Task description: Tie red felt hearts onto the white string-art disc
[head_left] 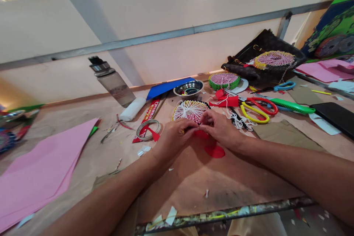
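Note:
Fingertips together, my left hand (pixel 178 132) and my right hand (pixel 219 127) meet over the middle of the table. Both are closed in a pinch; whatever is between the fingers is too small or hidden to make out. Just beyond them lies a round disc wound with white and red string (pixel 190 110), its near edge hidden by my fingers. A red round piece (pixel 215 151) lies on the table below my right hand, and more red shows under the fingertips. White string (pixel 245 122) lies tangled beyond my right wrist.
Yellow-handled scissors (pixel 256 116), a green cutter (pixel 293 106) and a black phone (pixel 336 118) lie right. A tape roll (pixel 148 130), metal bowl (pixel 188 89) and bottle (pixel 114 84) stand left and behind. Pink sheets (pixel 47 173) cover the left; a black bag (pixel 262 48) sits behind.

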Tool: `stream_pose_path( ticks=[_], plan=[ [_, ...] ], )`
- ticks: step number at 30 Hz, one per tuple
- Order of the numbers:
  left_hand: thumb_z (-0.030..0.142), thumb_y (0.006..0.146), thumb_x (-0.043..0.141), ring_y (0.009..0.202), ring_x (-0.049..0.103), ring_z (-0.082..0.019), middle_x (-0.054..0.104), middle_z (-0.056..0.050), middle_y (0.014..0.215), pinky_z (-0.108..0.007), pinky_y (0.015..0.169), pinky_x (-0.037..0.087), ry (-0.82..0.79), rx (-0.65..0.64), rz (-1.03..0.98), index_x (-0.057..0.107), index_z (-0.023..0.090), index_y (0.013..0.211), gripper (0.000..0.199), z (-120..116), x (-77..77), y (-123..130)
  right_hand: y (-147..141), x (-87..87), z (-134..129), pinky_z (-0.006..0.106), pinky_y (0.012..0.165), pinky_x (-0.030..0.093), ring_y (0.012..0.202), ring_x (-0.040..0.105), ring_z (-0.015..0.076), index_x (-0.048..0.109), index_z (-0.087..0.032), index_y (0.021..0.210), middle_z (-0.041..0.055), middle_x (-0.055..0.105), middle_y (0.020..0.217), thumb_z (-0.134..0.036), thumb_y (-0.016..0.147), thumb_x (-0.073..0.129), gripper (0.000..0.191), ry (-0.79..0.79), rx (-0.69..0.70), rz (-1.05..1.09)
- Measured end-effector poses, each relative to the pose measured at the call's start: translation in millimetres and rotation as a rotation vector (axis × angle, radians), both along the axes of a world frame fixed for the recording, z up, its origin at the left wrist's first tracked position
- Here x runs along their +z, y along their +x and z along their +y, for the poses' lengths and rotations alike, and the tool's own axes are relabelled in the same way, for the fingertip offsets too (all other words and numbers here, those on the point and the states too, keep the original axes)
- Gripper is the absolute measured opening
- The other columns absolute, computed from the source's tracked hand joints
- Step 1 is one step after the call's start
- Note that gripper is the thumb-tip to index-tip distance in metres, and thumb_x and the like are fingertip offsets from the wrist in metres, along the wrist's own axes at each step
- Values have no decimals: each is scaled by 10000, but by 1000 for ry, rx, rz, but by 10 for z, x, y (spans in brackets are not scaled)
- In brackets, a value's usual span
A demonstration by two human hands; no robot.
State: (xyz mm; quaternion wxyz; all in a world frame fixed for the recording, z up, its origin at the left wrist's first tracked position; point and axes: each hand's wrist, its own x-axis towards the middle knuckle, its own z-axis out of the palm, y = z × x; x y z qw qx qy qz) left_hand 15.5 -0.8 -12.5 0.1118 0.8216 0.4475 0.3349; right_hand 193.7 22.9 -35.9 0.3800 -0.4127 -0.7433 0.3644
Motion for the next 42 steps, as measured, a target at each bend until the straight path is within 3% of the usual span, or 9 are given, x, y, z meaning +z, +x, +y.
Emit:
stream_pose_path(
  ticks=[2, 5, 7, 13, 17, 26, 31, 37, 42],
  plan=[
    [169, 752, 610, 641, 613, -121, 694, -3, 712, -217, 640, 462, -61, 49, -31, 690, 180, 753, 80, -6, 16, 40, -1, 15, -9, 244, 652, 425, 720, 564, 112, 557, -173, 848, 10, 633, 800, -201, 749, 610, 116, 68, -47, -8],
    [146, 704, 592, 568, 569, -110, 648, 8, 626, -200, 549, 426, -172, 160, -119, 659, 161, 703, 68, -25, 44, 96, -22, 77, -79, 256, 666, 404, 742, 515, 119, 552, -168, 807, 17, 595, 800, -204, 749, 612, 90, 291, -132, -40],
    [174, 690, 603, 565, 560, -112, 639, 1, 627, -198, 530, 417, -270, 199, -206, 644, 152, 692, 47, -45, 71, 121, -43, 122, -148, 241, 646, 391, 713, 492, 107, 550, -164, 771, 9, 572, 764, -174, 751, 600, 55, 384, -118, -42],
    [342, 735, 625, 389, 427, -72, 549, 22, 490, -181, 390, 305, -764, 155, -596, 616, 143, 728, 199, -84, 106, 142, -63, 140, -243, 215, 605, 396, 658, 517, 86, 601, -159, 764, 3, 607, 728, -107, 754, 561, 67, 262, -74, -49],
    [340, 670, 711, 429, 457, -69, 595, -16, 543, -168, 396, 299, -923, 113, -794, 644, 126, 741, 235, -68, 60, 124, -45, 124, -205, 222, 626, 411, 682, 552, 94, 643, -167, 789, 8, 645, 746, -124, 767, 564, 92, 206, -81, -48],
    [313, 684, 729, 467, 460, -52, 599, -25, 613, -137, 394, 280, -947, 104, -850, 663, 113, 784, 233, -65, -8, 95, -34, 152, -203, 243, 675, 425, 729, 578, 110, 670, -170, 794, 24, 669, 778, -108, 766, 560, 130, 227, -83, -78],
    [354, 699, 718, 465, 476, -62, 601, -20, 599, -143, 404, 300, -946, 123, -850, 649, 126, 776, 251, -76, -5, 115, -38, 161, -221, 226, 648, 426, 702, 576, 97, 673, -167, 838, 18, 676, 781, -146, 780, 561, 128, 156, -77, -28],
    [377, 687, 724, 458, 484, -68, 623, -39, 604, -159, 397, 303, -939, 86, -838, 670, 114, 762, 279, -79, 0, 116, -38, 155, -185, 210, 578, 403, 612, 538, 82, 635, -156, 739, 4, 640, 693, -164, 748, 570, 66, 92, -143, -32],
    [322, 676, 733, 476, 500, -65, 627, -35, 613, -147, 394, 304, -977, 100, -920, 669, 119, 773, 234, -104, 28, 138, -42, 148, -183, 210, 559, 387, 601, 510, 81, 590, -167, 747, -16, 607, 683, -174, 753, 525, 66, 39, -153, -40]
  ],
)
